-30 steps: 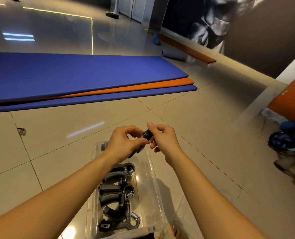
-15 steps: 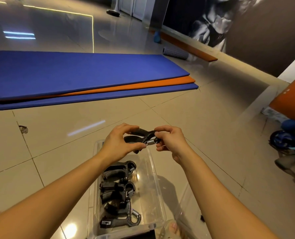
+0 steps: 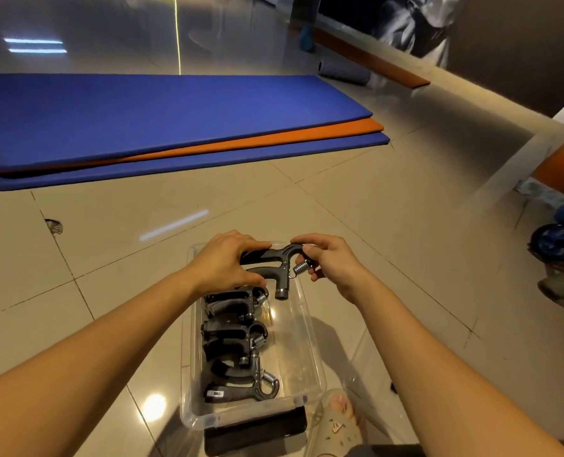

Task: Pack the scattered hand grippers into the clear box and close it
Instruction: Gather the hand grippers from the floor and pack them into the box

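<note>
While the left hand [image 3: 228, 262] curls its fingers and thumb round the two black handles of a hand gripper [image 3: 267, 258], the tool hangs over the 12 o'clock end of the clear box [image 3: 251, 412], its ribbed knob pointing down toward 6 o'clock. At the tool's 3 o'clock end the right hand [image 3: 333, 265] pinches the curved hook just beside the steel spring [image 3: 301, 267]. Both hands are therefore clamped on the one gripper, and neither is free.

Below it, several packed grippers [image 3: 234, 341] lie in a row against the box's 9 o'clock wall, from the middle to 6 o'clock. Room seems left at 12 o'clock and along the 3 o'clock wall.

The tool looks stiff, fairly hefty for its size and hard to damage, so it can probably be set down without fuss. The handles are likely the surest hold, since the bare spring looks slick and could nip a finger. The thin box looks light and may skid on the glossy floor [image 3: 389, 258].
</note>
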Action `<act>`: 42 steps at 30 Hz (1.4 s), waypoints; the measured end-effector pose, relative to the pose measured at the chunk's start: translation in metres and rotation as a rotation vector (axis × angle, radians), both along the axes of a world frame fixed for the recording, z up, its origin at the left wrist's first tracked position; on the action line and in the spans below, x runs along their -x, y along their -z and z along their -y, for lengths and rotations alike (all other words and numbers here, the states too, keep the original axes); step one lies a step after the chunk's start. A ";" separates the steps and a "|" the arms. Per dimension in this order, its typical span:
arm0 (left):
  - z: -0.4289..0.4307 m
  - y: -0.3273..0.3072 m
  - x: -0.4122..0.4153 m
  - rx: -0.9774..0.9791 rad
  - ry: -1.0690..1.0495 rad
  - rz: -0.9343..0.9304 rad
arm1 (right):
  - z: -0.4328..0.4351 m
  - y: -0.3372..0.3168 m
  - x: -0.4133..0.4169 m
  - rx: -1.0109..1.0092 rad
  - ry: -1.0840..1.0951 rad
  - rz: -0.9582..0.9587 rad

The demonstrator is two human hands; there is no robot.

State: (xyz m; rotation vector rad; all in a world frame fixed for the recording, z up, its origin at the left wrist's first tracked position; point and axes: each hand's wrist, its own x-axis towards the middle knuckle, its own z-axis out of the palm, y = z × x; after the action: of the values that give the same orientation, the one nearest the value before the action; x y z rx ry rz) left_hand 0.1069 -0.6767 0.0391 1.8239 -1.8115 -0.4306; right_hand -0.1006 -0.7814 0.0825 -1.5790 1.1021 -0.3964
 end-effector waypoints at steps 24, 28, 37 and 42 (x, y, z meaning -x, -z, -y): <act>-0.019 0.132 0.038 -0.578 -0.184 0.321 | -0.004 0.102 0.016 0.166 0.084 -0.403; -0.019 0.144 0.037 -0.591 -0.194 0.344 | -0.002 0.105 0.017 0.161 0.082 -0.381; -0.021 0.153 0.031 -0.602 -0.164 0.518 | -0.002 0.105 0.020 0.118 0.077 -0.352; -0.019 0.154 0.032 -0.585 -0.169 0.481 | -0.002 0.106 0.019 0.088 0.092 -0.326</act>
State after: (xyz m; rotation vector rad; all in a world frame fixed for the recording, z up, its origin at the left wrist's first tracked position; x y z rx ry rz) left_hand 0.0753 -0.6574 -0.1149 2.6472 -1.9409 -0.5295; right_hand -0.1192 -0.7792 -0.0236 -1.7151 1.4257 -0.2558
